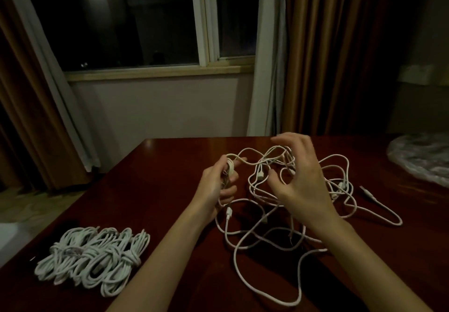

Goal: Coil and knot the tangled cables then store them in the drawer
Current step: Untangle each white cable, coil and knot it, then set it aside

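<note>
A dimly lit room in a home or hotel, likely a bedroom, at night. A window [136, 20] with a pale frame is showing black outside, and a ceiling light is reflecting in the glass. Long brown curtains [340, 51] with a white sheer layer are hanging on both sides of it, reaching down to a patterned carpet [29, 205]. A glossy dark red wooden table [155, 190] is standing in front of the window, close to a plain pale wall [158, 107]. At the far right, something pale and crinkled, perhaps plastic wrap [422, 158], is lying on the table.
</note>
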Tool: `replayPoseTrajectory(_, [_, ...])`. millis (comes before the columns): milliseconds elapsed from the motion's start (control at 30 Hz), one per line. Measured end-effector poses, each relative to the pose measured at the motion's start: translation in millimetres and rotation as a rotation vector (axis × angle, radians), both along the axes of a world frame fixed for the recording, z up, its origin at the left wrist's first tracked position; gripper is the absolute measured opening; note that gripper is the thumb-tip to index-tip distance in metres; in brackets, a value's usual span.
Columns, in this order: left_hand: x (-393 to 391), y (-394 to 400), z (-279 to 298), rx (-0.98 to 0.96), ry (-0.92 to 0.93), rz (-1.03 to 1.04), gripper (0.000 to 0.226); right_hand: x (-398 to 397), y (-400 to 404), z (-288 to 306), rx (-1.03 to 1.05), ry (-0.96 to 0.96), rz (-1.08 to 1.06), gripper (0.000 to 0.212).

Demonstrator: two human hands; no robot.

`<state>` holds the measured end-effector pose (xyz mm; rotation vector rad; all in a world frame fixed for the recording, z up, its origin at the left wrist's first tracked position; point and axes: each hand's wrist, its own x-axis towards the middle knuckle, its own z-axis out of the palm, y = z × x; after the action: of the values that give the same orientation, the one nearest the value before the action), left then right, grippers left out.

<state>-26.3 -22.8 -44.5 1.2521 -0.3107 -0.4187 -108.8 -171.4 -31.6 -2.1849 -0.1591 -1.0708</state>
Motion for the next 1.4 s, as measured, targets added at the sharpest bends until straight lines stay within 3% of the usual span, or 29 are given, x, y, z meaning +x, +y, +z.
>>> replayPoseTrajectory(100, [-5.1,-3.7,1.0,0.045,-0.05,-0.037,0.043,5.6,13.5,-5.2,-0.072,0.02,0.078,0.039])
replayPoseTrajectory(200, [-11.5,-5.6,5.7,0.087,-0.09,-0.117,0.041,11.6,10.9,-13.7,0.038,0.138,0.092,0.032])
replayPoseTrajectory(333, [-18.0,-7.7,7.0,0.179,-0.135,-0.226,0.039,11.7,-2.5,-13.7,0.101,0.141,0.053,0.016])
replayPoseTrajectory(467, [-20.0,-9.4,6.5,0.208,-0.159,-0.287,0.034,8.1,1.5,-10.0,0.204,0.185,0.161,0.015])
replayPoseTrajectory(600, [-20.6,-7.5,7.4,0.229,-0.122,-0.294,0.048,7.5,4.3,-11.3,0.17,0.255,0.187,0.019])
replayPoseTrajectory(700, [-18.1,-5.3,7.0,0.246,-0.088,-0.294,0.063,7.2,3.4,-10.0,0.388,0.333,0.327,0.019])
replayPoseTrajectory(900, [-15.1,-11.0,5.6,0.253,-0.113,-0.186,0.061,9.2,0.0,-11.7,0.492,0.218,0.268,0.012])
replayPoseTrajectory(1000, [-10.8,-12.0,2.1,0.398,-0.11,-0.098,0.047,8.6,-0.1,-12.6,0.492,0.165,0.231,0.012])
replayPoseTrajectory(1133, [-11.5,-9.5,1.1,0.39,0.098,-0.139,0.04,8.5,-3.2,-11.9,0.512,0.103,0.202,0.013])
replayPoseTrajectory(1233, [-13.1,-7.3,2.0,0.364,0.223,-0.205,0.049,8.5,-2.5,-11.9,0.494,0.084,0.21,0.014])
replayPoseTrajectory(1400, [-14.2,-11.0,2.4,0.313,0.225,-0.125,0.045,7.0,-2.8,-11.6,0.442,0.098,0.168,0.016])
